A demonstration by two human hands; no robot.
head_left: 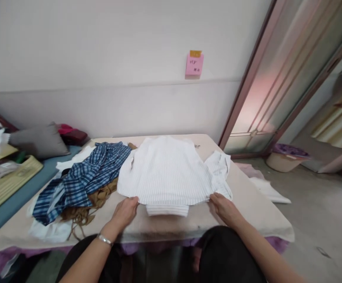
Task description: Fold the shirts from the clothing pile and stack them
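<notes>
A white shirt with thin dark stripes (168, 169) lies spread on a cloth-covered table (256, 212) in front of me. My left hand (126, 210) pinches its near edge on the left. On the right, my right hand (221, 204) grips the same near edge. One sleeve sticks out to the right, crumpled on the cloth. A striped strip of the shirt shows below the near edge, between my hands. My fingertips are partly hidden by the fabric.
Left of the shirt lies a pile with a blue plaid garment (85, 173) and a brown one (100, 194). A grey cushion (39, 140) sits farther left. A pink note (193, 65) is stuck to the wall behind. At right, a bucket (285, 158) stands on the floor.
</notes>
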